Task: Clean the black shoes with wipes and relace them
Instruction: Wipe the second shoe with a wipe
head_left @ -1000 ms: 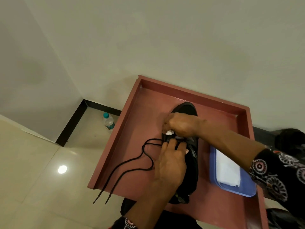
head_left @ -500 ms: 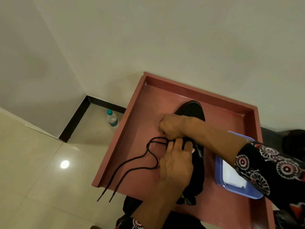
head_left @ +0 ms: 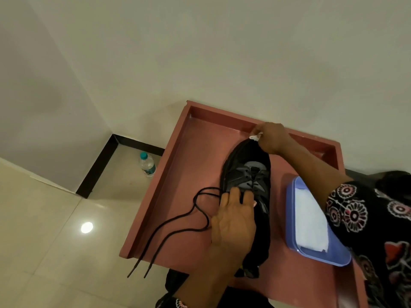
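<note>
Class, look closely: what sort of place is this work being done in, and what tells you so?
Probably a plain room at home: cream walls meet a glossy tiled floor with dark skirting, a water bottle stands in the corner, and a reddish table serves as the workspace.

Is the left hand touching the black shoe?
Touching. The head view shows the left hand lying flat on the black shoe, fingers over its laced part, no gap visible.

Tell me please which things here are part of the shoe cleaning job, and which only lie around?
Part of the job: black shoe, white wipe pinched in the right hand, black lace, left hand on the shoe, blue box of wipes.

Only lying around: water bottle on the floor.
</note>
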